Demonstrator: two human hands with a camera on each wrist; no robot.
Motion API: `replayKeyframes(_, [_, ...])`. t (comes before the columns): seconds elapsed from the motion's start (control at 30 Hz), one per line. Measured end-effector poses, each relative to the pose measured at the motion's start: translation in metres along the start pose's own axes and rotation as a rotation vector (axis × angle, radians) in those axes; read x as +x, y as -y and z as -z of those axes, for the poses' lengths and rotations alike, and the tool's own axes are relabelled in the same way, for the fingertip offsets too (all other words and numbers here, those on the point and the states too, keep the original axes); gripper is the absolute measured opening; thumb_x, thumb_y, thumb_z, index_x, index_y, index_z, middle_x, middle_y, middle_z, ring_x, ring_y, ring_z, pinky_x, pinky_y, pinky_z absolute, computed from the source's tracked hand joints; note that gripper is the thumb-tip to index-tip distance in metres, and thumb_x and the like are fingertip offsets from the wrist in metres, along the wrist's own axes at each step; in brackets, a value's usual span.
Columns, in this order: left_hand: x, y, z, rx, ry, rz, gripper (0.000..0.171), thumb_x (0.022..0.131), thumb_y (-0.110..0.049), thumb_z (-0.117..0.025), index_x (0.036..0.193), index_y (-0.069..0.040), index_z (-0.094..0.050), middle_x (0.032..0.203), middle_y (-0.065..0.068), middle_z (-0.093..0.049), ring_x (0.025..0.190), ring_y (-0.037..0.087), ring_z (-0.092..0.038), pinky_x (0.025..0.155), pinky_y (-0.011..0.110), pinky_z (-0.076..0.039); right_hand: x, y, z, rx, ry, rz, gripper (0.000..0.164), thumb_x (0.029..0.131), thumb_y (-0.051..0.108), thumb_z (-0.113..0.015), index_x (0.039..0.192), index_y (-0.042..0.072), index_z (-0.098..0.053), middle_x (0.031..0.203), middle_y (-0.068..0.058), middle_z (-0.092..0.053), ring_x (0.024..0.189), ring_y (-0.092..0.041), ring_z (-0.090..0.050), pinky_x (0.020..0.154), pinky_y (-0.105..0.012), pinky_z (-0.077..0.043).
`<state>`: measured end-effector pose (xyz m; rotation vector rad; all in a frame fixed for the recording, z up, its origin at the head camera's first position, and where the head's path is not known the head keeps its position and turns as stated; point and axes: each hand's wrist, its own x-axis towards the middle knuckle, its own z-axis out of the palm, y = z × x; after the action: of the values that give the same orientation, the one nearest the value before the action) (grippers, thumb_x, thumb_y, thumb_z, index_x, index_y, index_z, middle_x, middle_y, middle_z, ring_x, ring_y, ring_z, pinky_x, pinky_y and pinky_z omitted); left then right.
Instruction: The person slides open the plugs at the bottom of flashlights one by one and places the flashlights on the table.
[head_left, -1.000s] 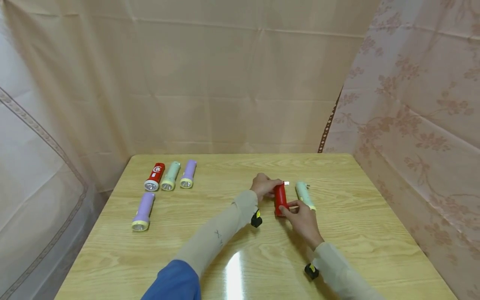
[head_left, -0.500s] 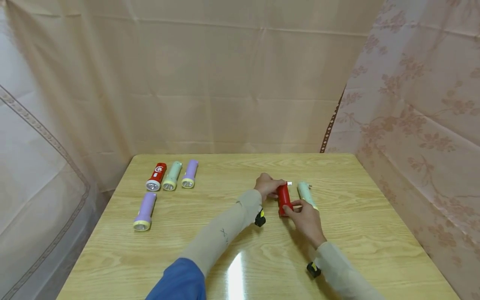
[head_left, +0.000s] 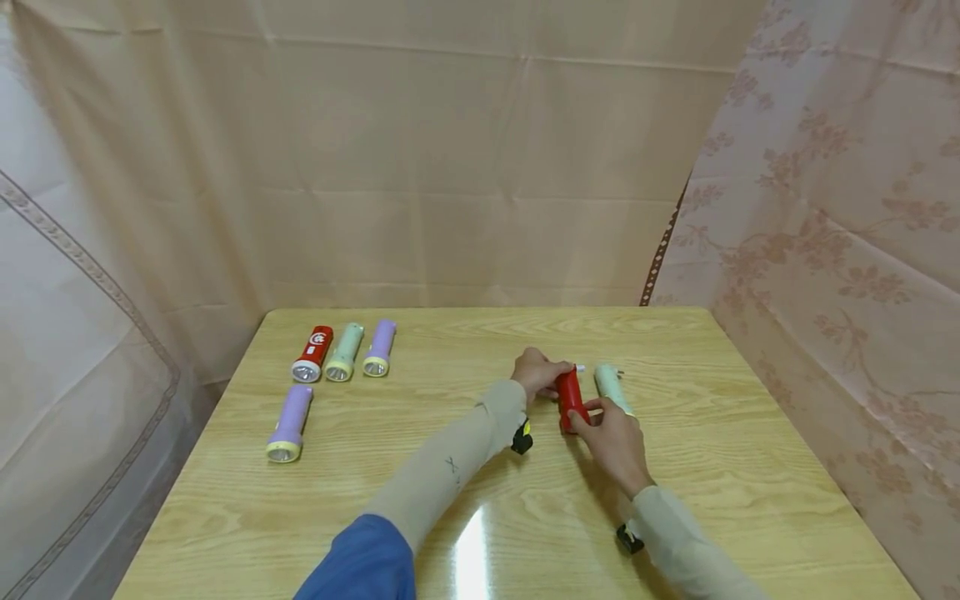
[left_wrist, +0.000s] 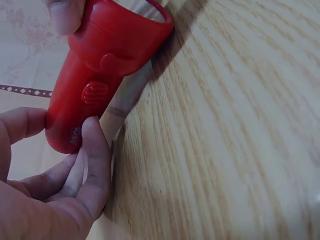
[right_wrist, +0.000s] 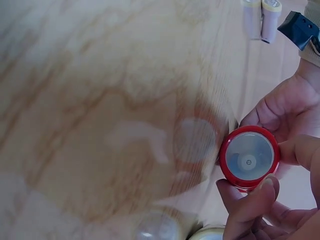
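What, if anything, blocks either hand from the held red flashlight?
Nothing visible: the left hand and right hand grip opposite ends of the red flashlight; the nearest green flashlight lies to its right, not in between.

Held flashlight point(left_wrist: 97, 75): smooth, glossy plastic; tabletop point(head_left: 375, 425): shiny, wood-grained; backdrop point(head_left: 450, 167): creased cloth.

X-like mark point(head_left: 452, 464) on sleeve point(head_left: 416, 483), white emblem point(head_left: 318, 338) on white-rimmed flashlight point(head_left: 311, 357), unreadable print point(left_wrist: 76, 134) on held flashlight point(left_wrist: 102, 60)
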<state>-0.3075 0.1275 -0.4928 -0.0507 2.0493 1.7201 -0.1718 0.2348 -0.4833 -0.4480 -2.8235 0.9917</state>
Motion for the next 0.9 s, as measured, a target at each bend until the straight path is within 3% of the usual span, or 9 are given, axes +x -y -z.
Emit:
replayKeyframes(0.63, [0.0069, 0.0009, -0.0037, 0.058, 0.027, 0.027, 0.016, 0.080, -0.013, -0.077, 0.075, -0.001, -0.067, 0.068, 0.015, -0.068, 0.063, 0.029, -0.068, 0.059, 0.040, -0.058, 0.0021, -0.0038, 0.0003, -0.033, -0.034, 0.032, 0.033, 0.087, 0.038, -0.066, 0.104, 0.009, -0.065, 0.086, -0.006, -0.068, 0.077, -0.021, -0.062, 0.057, -0.029, -0.045])
replayKeyframes(0.9, [0.0028, 0.0002, -0.0017, 0.050, 0.038, 0.007, 0.013, 0.082, -0.014, -0.076, 0.083, -0.005, -0.066, 0.073, 0.014, -0.067, 0.067, 0.028, -0.068, 0.062, 0.041, -0.059, 0.0039, -0.0032, 0.0013, -0.023, -0.020, 0.055, 0.033, 0.087, 0.037, -0.066, 0.103, 0.008, -0.065, 0.088, -0.007, -0.070, 0.079, -0.021, -0.064, 0.058, -0.029, -0.048])
